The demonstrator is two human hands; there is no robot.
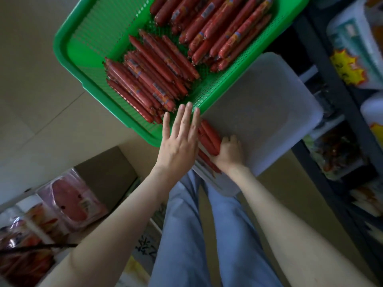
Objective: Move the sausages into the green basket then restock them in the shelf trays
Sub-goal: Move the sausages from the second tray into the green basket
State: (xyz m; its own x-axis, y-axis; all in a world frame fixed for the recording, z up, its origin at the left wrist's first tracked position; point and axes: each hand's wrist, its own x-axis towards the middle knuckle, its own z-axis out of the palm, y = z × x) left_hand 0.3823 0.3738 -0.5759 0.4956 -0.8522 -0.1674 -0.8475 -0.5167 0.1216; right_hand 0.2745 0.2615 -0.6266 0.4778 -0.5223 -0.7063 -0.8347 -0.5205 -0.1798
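Step, judged: restocking.
Green basket (93, 27): sausages (149, 79) piled inside.
Shelf tray (269, 112): 1 bundle (209, 137) at its near-left edge, right hand (229, 152) grip closed round it.
Left hand (178, 141): flat, fingers straight, beside the bundle.
Next: lay the bundle flat, let go, fetch more.

Perforated plastic basket (87, 38) — glossy sausages (149, 75)

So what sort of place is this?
Probably a small grocery shop. A green perforated plastic basket is full of wrapped red sausages, and a dark metal shelf rack holds packaged food with yellow starburst price tags.
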